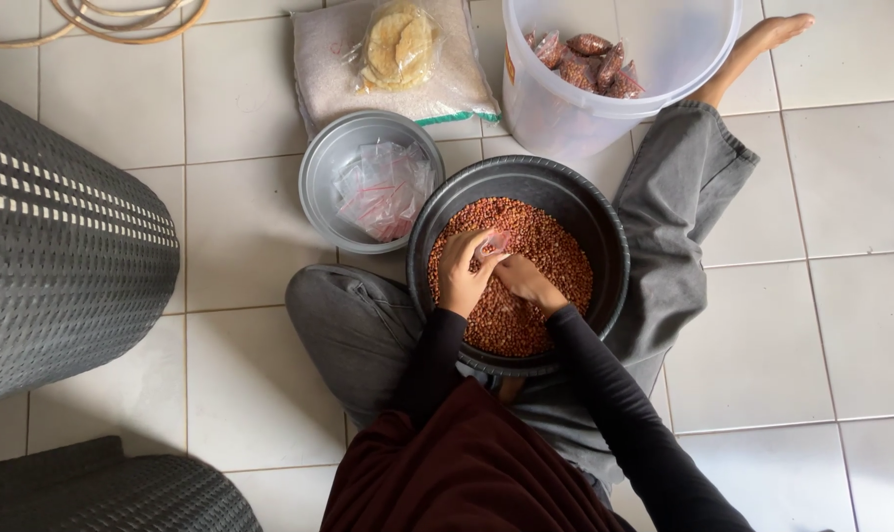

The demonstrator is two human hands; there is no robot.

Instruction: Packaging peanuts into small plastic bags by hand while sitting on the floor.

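Left hand [462, 276] and right hand [528, 281] half-hide a small bag [493, 242] over peanuts [545, 246].

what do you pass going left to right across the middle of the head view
dark woven chair → grey bowl of small plastic bags → left hand → right hand, both over the black basin of peanuts → grey trouser leg

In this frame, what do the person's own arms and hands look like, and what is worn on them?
Both arms are covered by close-fitting black long sleeves that end at the wrists. The left hand and right hand are bare: no gloves, and no rings, watch or bracelets can be made out. A dark maroon garment covers the torso below the sleeves.
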